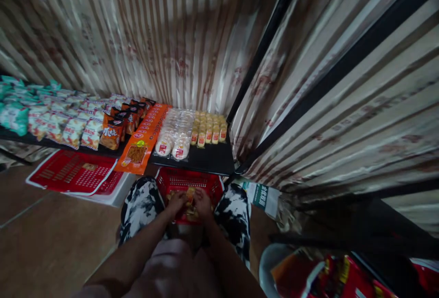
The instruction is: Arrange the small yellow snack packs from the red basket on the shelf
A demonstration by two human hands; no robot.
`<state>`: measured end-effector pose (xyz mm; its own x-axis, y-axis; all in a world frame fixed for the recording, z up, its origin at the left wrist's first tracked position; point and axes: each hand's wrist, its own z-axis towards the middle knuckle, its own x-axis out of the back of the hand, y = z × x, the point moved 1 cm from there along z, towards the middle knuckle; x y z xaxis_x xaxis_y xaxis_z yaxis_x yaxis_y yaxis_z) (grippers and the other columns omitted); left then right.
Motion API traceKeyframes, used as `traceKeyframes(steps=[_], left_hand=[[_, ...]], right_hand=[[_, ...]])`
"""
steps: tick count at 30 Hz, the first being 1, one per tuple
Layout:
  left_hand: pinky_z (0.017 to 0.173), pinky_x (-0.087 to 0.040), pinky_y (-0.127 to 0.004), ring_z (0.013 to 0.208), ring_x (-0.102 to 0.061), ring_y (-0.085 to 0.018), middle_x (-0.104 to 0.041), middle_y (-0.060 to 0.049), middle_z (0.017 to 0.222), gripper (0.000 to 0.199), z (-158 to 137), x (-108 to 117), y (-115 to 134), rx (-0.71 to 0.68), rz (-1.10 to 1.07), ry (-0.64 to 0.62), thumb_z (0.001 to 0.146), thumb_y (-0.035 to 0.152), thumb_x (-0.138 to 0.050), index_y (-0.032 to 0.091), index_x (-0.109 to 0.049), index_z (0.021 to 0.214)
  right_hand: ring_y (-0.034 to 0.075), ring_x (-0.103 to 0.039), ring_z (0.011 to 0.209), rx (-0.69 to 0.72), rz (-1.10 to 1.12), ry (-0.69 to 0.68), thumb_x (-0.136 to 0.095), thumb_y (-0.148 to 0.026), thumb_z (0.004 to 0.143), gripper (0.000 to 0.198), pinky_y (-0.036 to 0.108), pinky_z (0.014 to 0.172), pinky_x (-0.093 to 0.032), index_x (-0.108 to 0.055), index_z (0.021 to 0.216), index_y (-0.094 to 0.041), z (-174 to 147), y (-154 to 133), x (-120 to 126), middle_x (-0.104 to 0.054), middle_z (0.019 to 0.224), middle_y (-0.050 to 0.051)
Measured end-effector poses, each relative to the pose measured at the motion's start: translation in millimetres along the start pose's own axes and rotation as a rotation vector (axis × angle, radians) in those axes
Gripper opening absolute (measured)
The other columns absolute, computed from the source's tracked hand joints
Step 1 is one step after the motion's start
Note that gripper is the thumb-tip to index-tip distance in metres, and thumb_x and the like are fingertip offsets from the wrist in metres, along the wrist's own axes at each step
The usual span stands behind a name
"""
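Note:
A red plastic basket [217, 182] stands between my knees, with several small yellow wrapped snacks in its bottom. My right hand [203, 203] is closed at the fingertips on one yellow wrapped snack [190, 192], held above the basket. Close beside it, my left hand [176, 203] reaches into the basket with its fingers curled in among the packs; what it grips is too dark and small to make out. Ahead, on a black shelf, similar yellow wrapped snacks [209, 129] stand in rows, next to round white packs [172, 140] in clear wrapping.
An orange packet [139, 151] hangs over the shelf edge [206, 166]. White-red, dark orange and green snack bags [73, 126] fill the shelf leftward. Below lies a red printed bag [70, 172]. A tub [269, 261] of red packages stands right. Striped curtains [171, 37] and dark poles enclose the shelf.

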<state>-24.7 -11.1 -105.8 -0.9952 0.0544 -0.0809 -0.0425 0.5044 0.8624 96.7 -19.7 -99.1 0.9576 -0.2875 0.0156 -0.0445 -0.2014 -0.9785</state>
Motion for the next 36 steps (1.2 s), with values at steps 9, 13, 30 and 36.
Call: traceKeyframes(steps=[9,13,30,36], left_hand=[[0.08,-0.048,-0.031,0.082,-0.063,-0.02,-0.071,-0.006,0.086,0.025,-8.4,-9.0,32.7,-0.222,0.088,0.051,0.064,0.023,-0.063,0.013,-0.067,0.087],[0.084,-0.048,-0.034,0.088,-0.064,-0.022,-0.07,-0.01,0.094,0.029,-11.8,-16.2,45.4,-0.256,0.037,0.076,0.064,0.024,-0.063,0.012,-0.067,0.089],[0.072,-0.048,-0.024,0.072,-0.06,-0.012,-0.063,0.0,0.077,0.012,-23.8,-45.5,105.3,-0.437,0.086,0.106,0.07,0.01,-0.054,0.017,-0.054,0.08],[0.077,-0.048,-0.026,0.079,-0.06,-0.012,-0.063,-0.003,0.086,0.023,-13.1,-57.5,119.4,-0.51,0.226,0.167,0.069,0.005,-0.051,0.016,-0.058,0.088]], right_hand=[[0.018,-0.066,0.083,0.122,-0.043,-0.007,-0.059,-0.035,0.07,0.03,0.034,0.08,-0.052,-0.06,0.096,-0.021,-3.0,-19.0,0.2,-0.07,0.094,0.006],[0.02,-0.066,0.081,0.167,-0.1,0.051,-0.056,-0.035,0.072,0.028,0.035,0.077,-0.053,-0.059,0.095,-0.021,-7.9,-32.5,3.2,-0.07,0.092,0.006],[0.018,-0.059,0.077,0.359,-0.342,0.222,-0.05,-0.035,0.078,0.022,0.03,0.07,-0.049,-0.058,0.09,-0.018,1.2,-80.6,15.0,-0.063,0.09,0.008],[0.018,-0.058,0.074,0.393,-0.374,0.238,-0.048,-0.035,0.079,0.021,0.029,0.069,-0.048,-0.057,0.091,-0.02,17.4,-99.8,21.5,-0.063,0.088,0.006]])
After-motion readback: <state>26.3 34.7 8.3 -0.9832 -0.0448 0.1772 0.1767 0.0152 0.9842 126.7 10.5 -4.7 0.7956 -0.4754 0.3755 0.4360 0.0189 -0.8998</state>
